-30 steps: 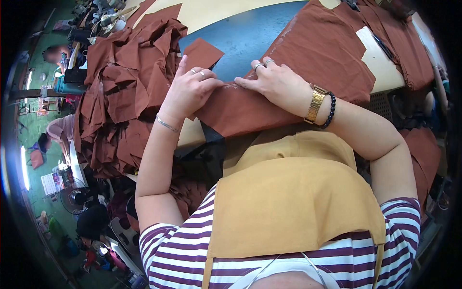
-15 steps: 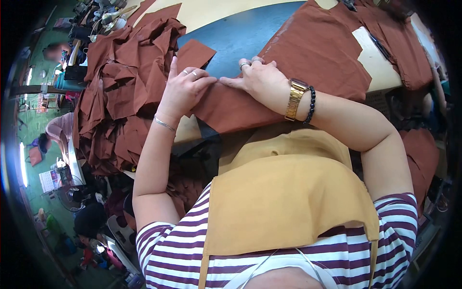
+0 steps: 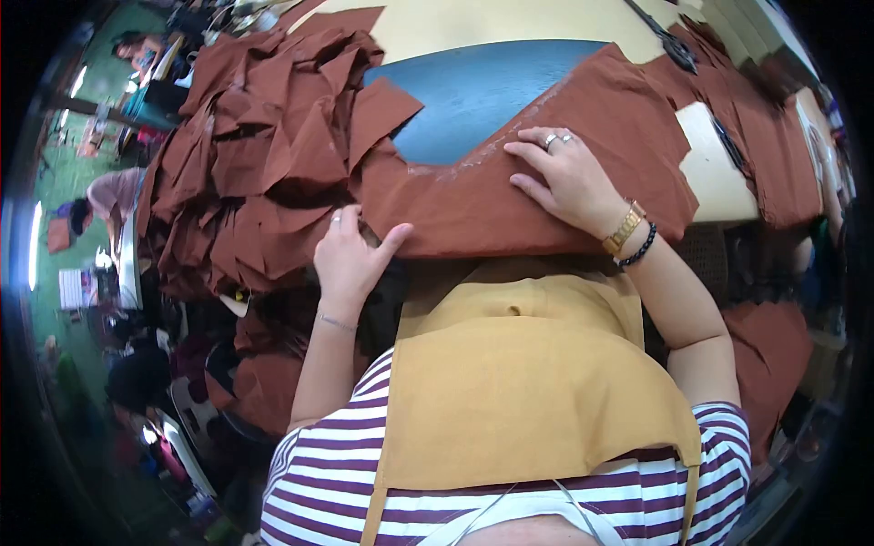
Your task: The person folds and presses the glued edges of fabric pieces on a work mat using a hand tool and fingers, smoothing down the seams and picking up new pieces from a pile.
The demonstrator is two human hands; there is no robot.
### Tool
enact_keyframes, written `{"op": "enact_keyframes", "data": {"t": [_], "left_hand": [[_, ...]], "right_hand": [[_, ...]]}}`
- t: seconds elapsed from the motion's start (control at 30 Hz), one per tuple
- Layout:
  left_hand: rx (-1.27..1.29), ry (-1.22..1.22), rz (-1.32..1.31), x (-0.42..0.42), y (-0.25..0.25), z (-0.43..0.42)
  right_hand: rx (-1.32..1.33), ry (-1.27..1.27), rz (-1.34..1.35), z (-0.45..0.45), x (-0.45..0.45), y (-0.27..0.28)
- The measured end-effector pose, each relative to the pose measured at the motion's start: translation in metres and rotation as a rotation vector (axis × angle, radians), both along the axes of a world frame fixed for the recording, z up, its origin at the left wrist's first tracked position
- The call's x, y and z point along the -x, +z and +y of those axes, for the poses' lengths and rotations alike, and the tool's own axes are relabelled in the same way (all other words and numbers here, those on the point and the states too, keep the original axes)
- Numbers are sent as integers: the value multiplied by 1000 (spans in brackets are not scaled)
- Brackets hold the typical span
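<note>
A reddish-brown cloth piece (image 3: 455, 214) lies along the front edge of the table, its curved far edge marked with pale streaks. On top of it rests my right hand (image 3: 574, 177), fingers stretched out and thumb apart. My left hand (image 3: 349, 255) is at the cloth's front left corner, thumb spread from the fingers; the fingertips touch or lie very near the cloth. I see nothing gripped in either hand. Beyond the curved edge is a smooth blue surface (image 3: 482, 91).
A crumpled heap of the same brown cloth (image 3: 255, 155) rises at the left. Dark scissors (image 3: 675, 50) lie at the far right, near more folded brown cloth (image 3: 774, 155) and another dark tool (image 3: 728, 146). A person (image 3: 114, 196) bends over a table at far left.
My hands, close together at the cloth's edge before, have moved apart. The left came back toward my body, the right moved rightward. The cloth's curved edge now lies flatter and exposed.
</note>
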State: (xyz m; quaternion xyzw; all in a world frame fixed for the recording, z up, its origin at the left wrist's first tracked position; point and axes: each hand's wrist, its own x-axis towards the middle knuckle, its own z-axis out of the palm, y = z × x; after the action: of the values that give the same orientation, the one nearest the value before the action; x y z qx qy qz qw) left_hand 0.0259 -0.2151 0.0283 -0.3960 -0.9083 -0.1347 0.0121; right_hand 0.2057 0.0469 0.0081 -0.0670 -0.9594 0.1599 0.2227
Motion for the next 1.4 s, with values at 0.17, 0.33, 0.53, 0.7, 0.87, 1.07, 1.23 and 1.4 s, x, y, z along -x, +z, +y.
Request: {"op": "enact_keyframes", "data": {"t": [0.17,0.33,0.53,0.7,0.87,1.07,1.23,1.4], "left_hand": [[-606,42,-530,15,-23,-13],[-1177,328,-888,29,28,-46],[-1292,734,-459,115,86,-247],[-1294,926,365,88,148,-425],[-863,1000,1088,53,200,-515],[-343,1216,1068,78,209,-463],[377,730,496,174,72,-426],[-199,805,-48,157,-144,-395]], "right_hand": [[142,172,-60,-42,16,23],[245,204,4,-25,25,37],[177,82,-67,32,28,4],[115,69,-30,44,23,-16],[130,69,-38,45,26,-15],[158,64,-44,43,25,-14],[157,63,-52,44,25,-16],[155,65,-57,43,24,-12]]}}
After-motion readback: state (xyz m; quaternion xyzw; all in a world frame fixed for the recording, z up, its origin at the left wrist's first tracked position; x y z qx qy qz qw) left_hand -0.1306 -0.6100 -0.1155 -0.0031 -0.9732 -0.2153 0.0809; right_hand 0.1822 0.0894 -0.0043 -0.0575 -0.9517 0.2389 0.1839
